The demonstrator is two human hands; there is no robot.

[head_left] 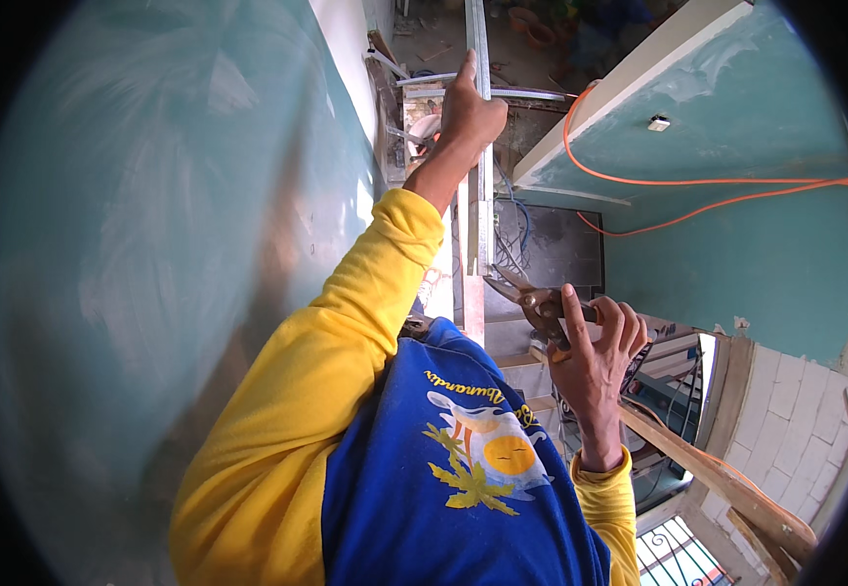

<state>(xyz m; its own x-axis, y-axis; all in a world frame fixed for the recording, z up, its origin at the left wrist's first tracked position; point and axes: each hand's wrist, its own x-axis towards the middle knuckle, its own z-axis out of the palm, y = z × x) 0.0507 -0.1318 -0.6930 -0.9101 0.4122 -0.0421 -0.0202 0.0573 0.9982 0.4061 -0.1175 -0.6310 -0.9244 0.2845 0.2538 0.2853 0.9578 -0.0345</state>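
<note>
We see the left hand clamped around a long metal channel beside the teal wall. The right hand grips tin snips, blades at the channel's edge.

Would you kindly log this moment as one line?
left hand: holds metal strip | right hand: holds snips at strip

Left arm raised, left hand clenched, right hand fingers curled closed
</note>
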